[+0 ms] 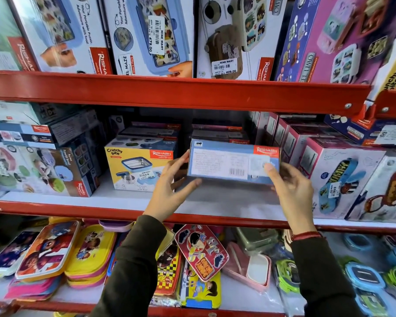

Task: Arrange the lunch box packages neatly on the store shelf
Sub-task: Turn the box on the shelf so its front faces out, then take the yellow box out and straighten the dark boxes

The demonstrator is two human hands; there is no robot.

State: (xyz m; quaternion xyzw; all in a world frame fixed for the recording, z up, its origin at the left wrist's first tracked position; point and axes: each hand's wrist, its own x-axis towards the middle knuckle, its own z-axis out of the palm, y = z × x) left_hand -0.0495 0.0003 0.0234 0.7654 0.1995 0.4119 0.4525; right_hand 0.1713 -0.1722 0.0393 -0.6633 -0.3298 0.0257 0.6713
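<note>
I hold a light blue lunch box package (232, 163) with both hands over the middle shelf (215, 202), its printed end with a barcode facing me. My left hand (169, 191) grips its left end and lower edge. My right hand (290, 191) grips its right end, thumb on the face. The package hangs a little above the white shelf board, in a gap between a yellow Crunchy Bite box (138, 167) on the left and pink boxes (343, 177) on the right. Dark stacked boxes (217, 133) sit behind it.
Large lunch box packages (146, 35) stand on the top shelf behind a red rail (169, 90). Boxes (41, 168) fill the middle shelf's left side. On the bottom shelf lie loose cartoon lunch boxes (201, 250) and blue and green containers (364, 277).
</note>
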